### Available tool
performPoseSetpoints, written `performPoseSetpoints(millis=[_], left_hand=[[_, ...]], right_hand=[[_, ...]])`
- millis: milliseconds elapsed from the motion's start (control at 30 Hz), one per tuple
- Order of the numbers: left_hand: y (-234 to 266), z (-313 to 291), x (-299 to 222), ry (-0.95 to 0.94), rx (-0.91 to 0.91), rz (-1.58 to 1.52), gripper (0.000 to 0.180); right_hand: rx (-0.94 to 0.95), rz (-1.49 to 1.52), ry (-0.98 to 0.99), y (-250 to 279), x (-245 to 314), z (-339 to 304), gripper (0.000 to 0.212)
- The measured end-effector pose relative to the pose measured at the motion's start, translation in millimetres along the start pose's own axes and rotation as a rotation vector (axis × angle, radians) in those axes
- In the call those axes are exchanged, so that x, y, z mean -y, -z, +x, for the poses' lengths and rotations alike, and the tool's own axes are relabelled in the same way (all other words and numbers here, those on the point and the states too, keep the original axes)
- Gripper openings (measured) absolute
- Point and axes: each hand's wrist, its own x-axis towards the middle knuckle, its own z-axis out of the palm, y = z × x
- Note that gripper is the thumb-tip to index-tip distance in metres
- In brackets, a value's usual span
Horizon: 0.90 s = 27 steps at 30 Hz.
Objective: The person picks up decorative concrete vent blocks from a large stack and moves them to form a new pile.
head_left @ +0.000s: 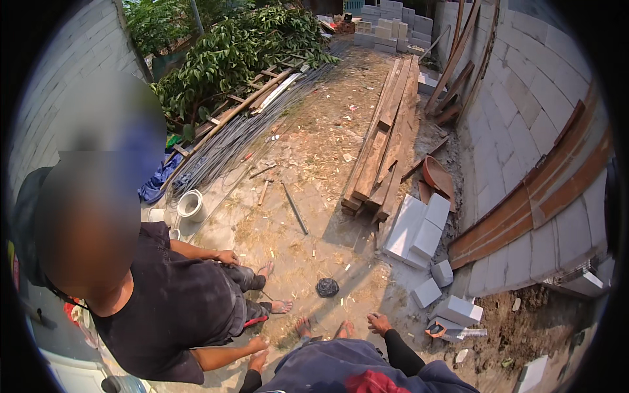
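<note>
My right hand (378, 323) hangs in front of me at the right, with its fingers loosely apart and nothing visible in them. At the lower left my left hand (257, 361) is close to a co-worker's hand (259, 344); its fingers are too unclear to show whether it holds anything. On the ground ahead of my bare feet sits a dark round bundle (327, 287), apart from both hands. To the right of my right hand, a handsaw with an orange handle (435, 329) lies by pale lightweight blocks (460, 310).
A co-worker in a dark shirt (177, 295) stands close at my left. Timber planks (383, 141), a metal bar (295, 208), a hammer (264, 192) and a white bucket (190, 205) lie or stand ahead. Steel rods (229, 147) run beside cut branches (242, 65). A block wall (517, 111) rises right.
</note>
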Motion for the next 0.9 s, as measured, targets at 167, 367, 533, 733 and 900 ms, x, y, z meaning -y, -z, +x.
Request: performPoseSetpoints(millis=[167, 367, 533, 733, 900], left_hand=[[4.1, 35.1, 108.8, 0.137, -0.081, -0.328, 0.056], [-10.0, 35.4, 118.4, 0.137, 0.024, -0.141, 0.055], [-15.2, 30.4, 92.5, 0.153, 0.021, -0.277, 0.061], [-29.2, 46.5, 137.4, 0.14, 0.027, -0.619, 0.076], [-52.9, 27.6, 179.9, 0.234, 0.095, -0.354, 0.076]], right_hand=[[0.063, 0.266, -0.161, 9.9, 13.6, -23.8, 0.06], [0.562, 1.202, 0.331, -27.1, 228.1, -42.1, 0.076], [0.938, 1.387, 0.838, -15.7, 484.2, -168.6, 0.102], [0.172, 1.572, 1.278, 44.2, 602.7, -275.8, 0.102], [-0.345, -1.022, 1.783, -12.7, 602.5, -347.1, 0.069]])
